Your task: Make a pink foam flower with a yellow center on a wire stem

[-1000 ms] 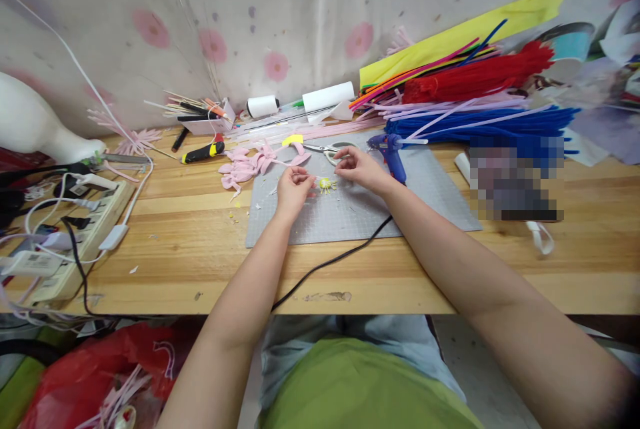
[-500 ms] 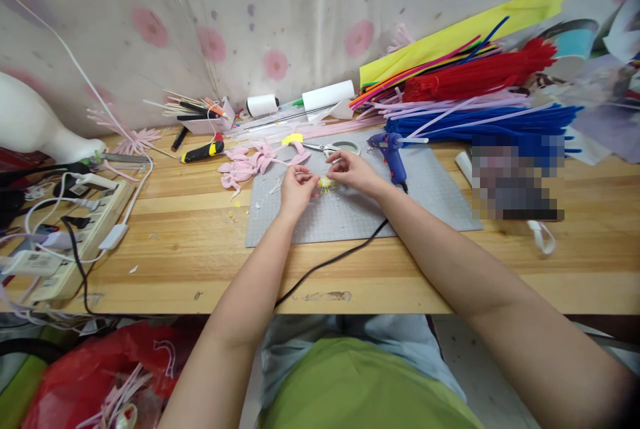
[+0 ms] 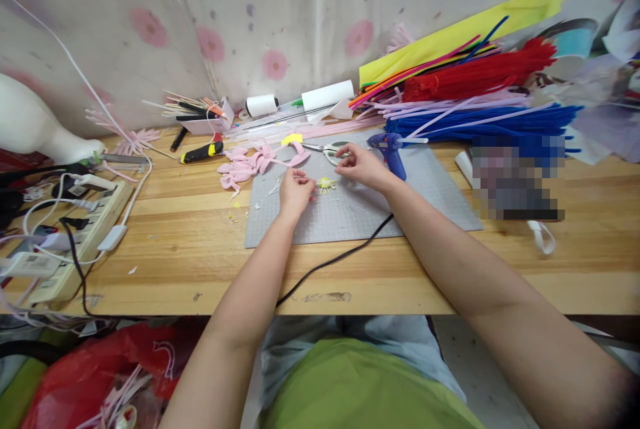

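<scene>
left hand [image 3: 296, 194] pinches yellow spiky piece [image 3: 327, 184], head just past fingertips; right hand [image 3: 364, 167] beside it, can't tell if fingers together.

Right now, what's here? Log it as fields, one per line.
Left hand: apparently pinching a small yellow spiky piece
Right hand: fingers bent, apart from that piece; grip unclear
Surface: grey gridded cutting mat on a wooden table
Near right hand: blue glue gun; metal scissors with pale handles
Mat's back-left corner: pink, soft petal-shaped pieces
Back right: red fuzzy bundle, blue fuzzy bundle
</scene>
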A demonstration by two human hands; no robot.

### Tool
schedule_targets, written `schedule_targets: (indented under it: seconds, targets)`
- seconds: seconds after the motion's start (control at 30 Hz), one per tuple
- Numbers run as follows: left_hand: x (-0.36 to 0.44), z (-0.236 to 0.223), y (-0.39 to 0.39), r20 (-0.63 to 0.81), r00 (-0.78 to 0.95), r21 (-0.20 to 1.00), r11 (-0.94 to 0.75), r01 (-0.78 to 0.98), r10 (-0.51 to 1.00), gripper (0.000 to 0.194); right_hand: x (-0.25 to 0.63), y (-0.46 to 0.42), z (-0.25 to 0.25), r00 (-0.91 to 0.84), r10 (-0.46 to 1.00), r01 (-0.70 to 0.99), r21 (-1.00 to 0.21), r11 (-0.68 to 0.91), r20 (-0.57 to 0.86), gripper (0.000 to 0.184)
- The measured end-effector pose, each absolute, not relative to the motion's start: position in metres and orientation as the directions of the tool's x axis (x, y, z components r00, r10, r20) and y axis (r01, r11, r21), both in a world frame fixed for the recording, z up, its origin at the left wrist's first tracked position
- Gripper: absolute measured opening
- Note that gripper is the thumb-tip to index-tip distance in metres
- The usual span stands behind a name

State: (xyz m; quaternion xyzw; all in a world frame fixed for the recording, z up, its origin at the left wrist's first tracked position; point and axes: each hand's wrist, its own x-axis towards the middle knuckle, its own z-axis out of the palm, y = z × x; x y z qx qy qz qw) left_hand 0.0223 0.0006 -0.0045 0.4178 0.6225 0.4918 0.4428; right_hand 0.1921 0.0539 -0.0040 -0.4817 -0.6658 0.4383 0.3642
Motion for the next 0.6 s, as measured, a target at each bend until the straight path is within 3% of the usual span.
schedule_targets:
  seconds: [0.3,0.6]
  targets:
    - [0.021,-0.007,0.003,-0.139,-0.252,0.975,0.177,0.136,0.958,0.028,0.172,0.040,-0.010,-0.375,0.896,0.440,-0.805,0.398,0.238,0.028]
    - [0.023,-0.003,0.001,-0.159,-0.251,0.966,0.203,0.161,0.955,0.029,0.163,0.038,-0.015,-0.367,0.892,0.510,-0.745,0.430,0.264,0.027]
